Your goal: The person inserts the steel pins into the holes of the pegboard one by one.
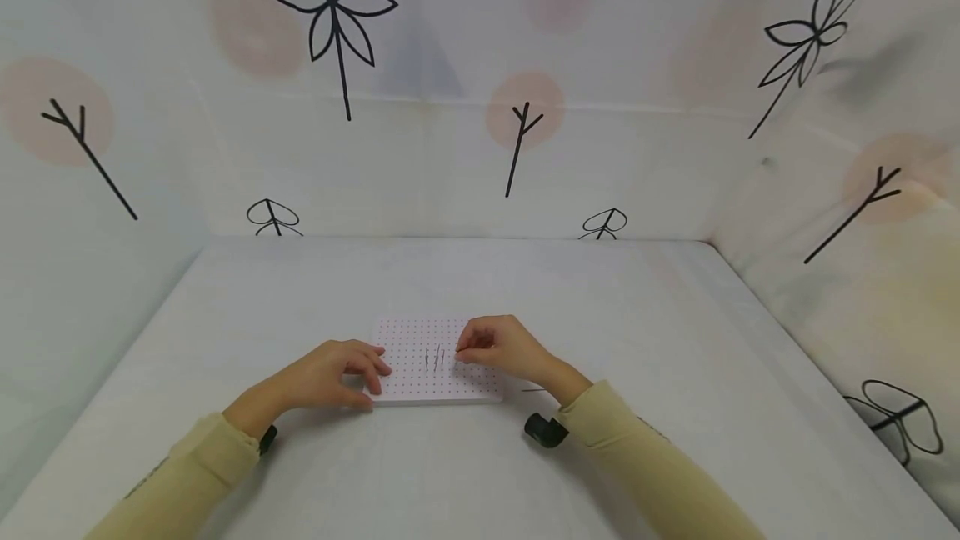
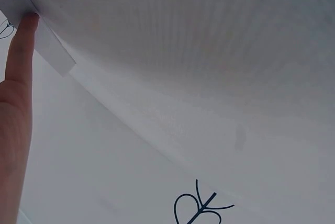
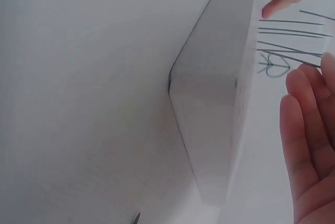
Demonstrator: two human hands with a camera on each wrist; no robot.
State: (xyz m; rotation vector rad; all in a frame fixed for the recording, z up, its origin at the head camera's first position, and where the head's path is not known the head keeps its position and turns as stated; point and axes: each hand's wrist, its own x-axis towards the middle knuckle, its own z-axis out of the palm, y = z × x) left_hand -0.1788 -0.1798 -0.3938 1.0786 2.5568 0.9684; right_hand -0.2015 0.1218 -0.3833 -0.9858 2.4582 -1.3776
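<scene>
My left grip [image 1: 326, 375], relaxed, likely steadies the board [image 1: 408, 387]; right grip [image 1: 508, 347] pinches 1 pin [image 3: 291, 58] high, probably for control.

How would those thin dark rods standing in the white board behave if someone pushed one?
The rods look fairly stiff, since they stick up without sagging. Being so thin, each is probably light. A push might tilt one, as some already lean in the white board.

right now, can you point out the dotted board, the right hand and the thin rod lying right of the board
dotted board [image 1: 420, 387]: head view, bare surface near its front edge
right hand [image 1: 510, 348]: head view, back of the hand
thin rod [image 1: 533, 390]: head view, middle of its visible length
</scene>
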